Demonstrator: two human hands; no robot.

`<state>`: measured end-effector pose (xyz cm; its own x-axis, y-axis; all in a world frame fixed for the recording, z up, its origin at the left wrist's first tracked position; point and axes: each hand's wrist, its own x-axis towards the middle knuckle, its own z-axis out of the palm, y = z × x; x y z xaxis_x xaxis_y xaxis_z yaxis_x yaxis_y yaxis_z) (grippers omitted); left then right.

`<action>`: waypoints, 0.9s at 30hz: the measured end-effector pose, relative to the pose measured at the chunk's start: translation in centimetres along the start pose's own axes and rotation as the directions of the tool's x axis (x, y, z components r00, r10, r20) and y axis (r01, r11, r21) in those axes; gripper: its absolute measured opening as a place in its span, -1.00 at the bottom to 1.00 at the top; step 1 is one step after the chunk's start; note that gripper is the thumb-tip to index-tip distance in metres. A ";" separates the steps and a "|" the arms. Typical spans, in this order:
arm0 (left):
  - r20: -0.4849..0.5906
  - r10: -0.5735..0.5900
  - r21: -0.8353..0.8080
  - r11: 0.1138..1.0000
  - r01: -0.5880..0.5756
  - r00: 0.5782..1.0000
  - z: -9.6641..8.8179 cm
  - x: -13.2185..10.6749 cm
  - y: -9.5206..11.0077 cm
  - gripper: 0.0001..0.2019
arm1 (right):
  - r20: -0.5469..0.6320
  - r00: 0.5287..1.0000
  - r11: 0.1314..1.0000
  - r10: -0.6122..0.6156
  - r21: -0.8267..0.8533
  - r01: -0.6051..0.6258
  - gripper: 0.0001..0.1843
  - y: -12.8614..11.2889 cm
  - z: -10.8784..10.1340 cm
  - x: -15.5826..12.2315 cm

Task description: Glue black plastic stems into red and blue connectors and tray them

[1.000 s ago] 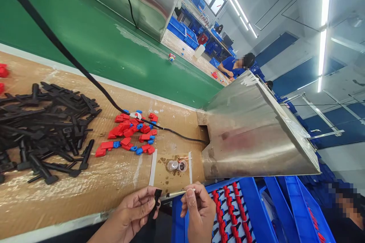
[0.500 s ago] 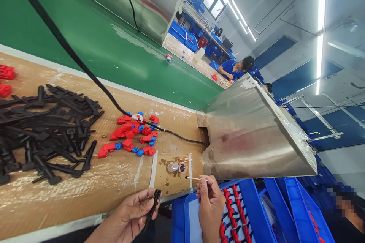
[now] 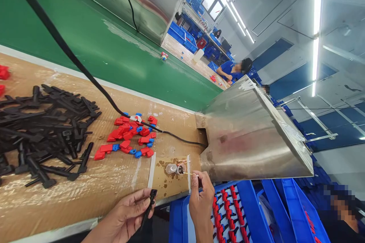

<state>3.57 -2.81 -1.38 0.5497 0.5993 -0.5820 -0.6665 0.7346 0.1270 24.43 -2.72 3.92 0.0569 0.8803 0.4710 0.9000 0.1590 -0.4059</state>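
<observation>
My left hand (image 3: 129, 212) sits at the table's near edge and holds a thin black plastic stem (image 3: 148, 207) between thumb and fingers. My right hand (image 3: 201, 195) pinches a thin swab stick (image 3: 188, 174), whose tip reaches into one of two small round caps (image 3: 176, 168) stuck to the cardboard amid brown spots. A heap of black stems (image 3: 45, 129) lies to the left. Small red and blue parts (image 3: 131, 136) are scattered in the middle.
A steel chute (image 3: 251, 136) slopes at the right above blue bins (image 3: 245, 216) holding rows of red and black assembled pieces. A black cable (image 3: 71, 60) crosses the cardboard. A green conveyor (image 3: 99, 41) runs behind. Other people sit farther along and at lower right.
My right hand moved away from the black stem up toward the small caps, and the swab tip now reaches into one. My left hand dropped slightly with the stem.
</observation>
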 end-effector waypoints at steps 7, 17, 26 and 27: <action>0.017 -0.004 -0.022 1.000 0.004 1.000 -0.1 0.3 0.2 -0.55 | 0.008 1.000 1.000 -0.002 -0.029 0.002 -0.75 0.6 0.9 0.0; -0.027 -0.006 -0.023 1.000 0.005 1.000 0.3 -0.2 0.2 -0.56 | 0.030 1.000 1.000 -0.002 0.022 0.001 -0.70 2.0 2.6 0.0; -0.015 -0.041 -0.008 0.999 0.041 0.999 0.1 1.4 -0.5 -0.48 | -0.035 0.984 0.974 0.177 0.153 -0.170 -0.71 2.3 1.4 -0.4; -0.003 -0.042 -0.007 0.999 0.042 0.999 0.3 1.5 -0.5 -0.49 | -0.038 0.977 0.964 0.209 0.178 -0.199 -0.70 2.6 1.6 -0.6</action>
<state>4.92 -2.17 -2.04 0.5760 0.5666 -0.5892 -0.6460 0.7572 0.0967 26.00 -2.11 1.34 0.2601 0.8765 0.4051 0.7790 0.0574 -0.6244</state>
